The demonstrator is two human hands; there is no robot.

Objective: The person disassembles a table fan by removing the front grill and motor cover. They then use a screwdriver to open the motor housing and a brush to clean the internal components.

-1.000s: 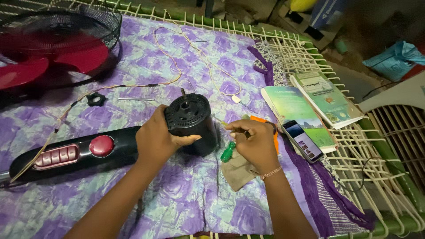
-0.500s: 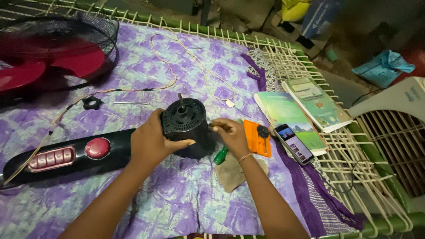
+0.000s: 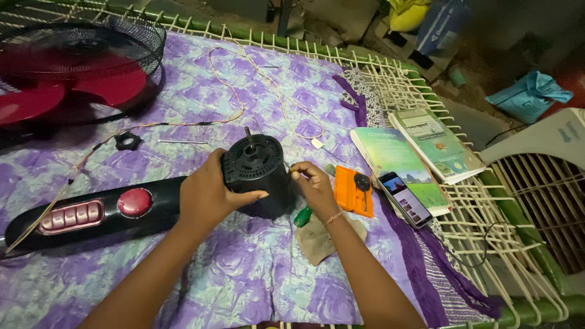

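Note:
A black round fan motor (image 3: 256, 170) with a short shaft on top stands on the purple patterned sheet (image 3: 183, 91). My left hand (image 3: 210, 195) grips its left side. My right hand (image 3: 314, 186) is against its right side, fingers pinched on a small thin tool whose tip touches the motor. A green screwdriver handle (image 3: 303, 216) lies just under my right wrist, on a beige cloth (image 3: 326, 237). The black fan column with a red knob (image 3: 135, 202) and pink buttons (image 3: 70, 216) runs left from the motor.
A fan guard with red blades (image 3: 73, 73) lies at the back left. A black nut (image 3: 127, 141), a thin rod (image 3: 183, 142) and a wire (image 3: 256, 67) are on the sheet. An orange case (image 3: 346, 189), a phone (image 3: 407, 198) and booklets (image 3: 420, 146) lie right.
My right hand has moved left, from over the screwdriver to the motor's right side. The view has shifted, and the orange case has come into sight.

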